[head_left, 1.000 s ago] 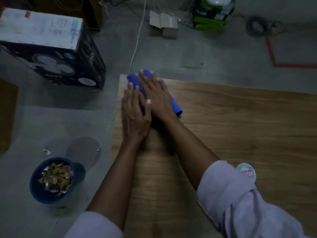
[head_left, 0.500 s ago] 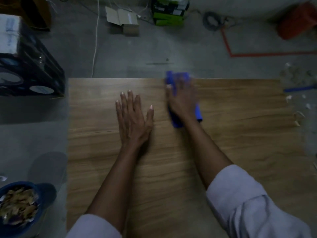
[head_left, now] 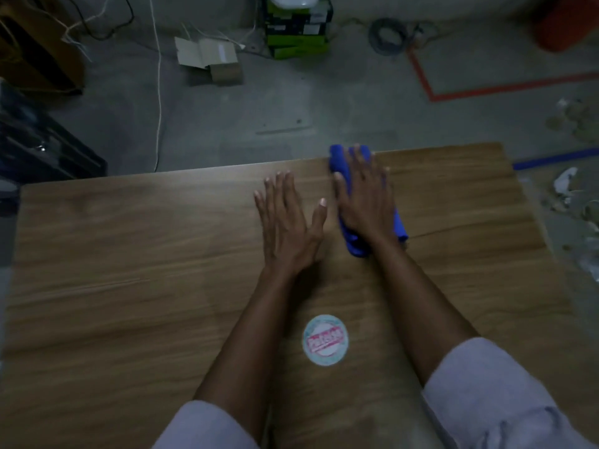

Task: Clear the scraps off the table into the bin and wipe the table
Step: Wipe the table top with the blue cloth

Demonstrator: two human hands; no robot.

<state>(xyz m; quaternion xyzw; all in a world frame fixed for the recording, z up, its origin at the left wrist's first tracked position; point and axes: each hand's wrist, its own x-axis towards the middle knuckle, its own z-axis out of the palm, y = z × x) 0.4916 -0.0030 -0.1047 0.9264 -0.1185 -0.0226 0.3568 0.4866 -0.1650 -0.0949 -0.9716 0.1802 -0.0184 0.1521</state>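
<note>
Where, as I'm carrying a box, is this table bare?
The table is bare from its left edge to the left hand, and right of the blue cloth. Crowded: the far middle, where the right hand presses the cloth.

The whole view was dim and grey-blue, with no glare. Soft, faint shadows lay on the tabletop [head_left: 129, 254] close against the forearms and the left hand [head_left: 287, 228]. The right hand [head_left: 366, 205] and the blue cloth [head_left: 355, 246] under it looked slightly smeared. Beyond the hands the floor [head_left: 324, 102] was murky. Far to their left, the tabletop's edge bowed with wide-angle distortion and the corner went nearly black.
</note>
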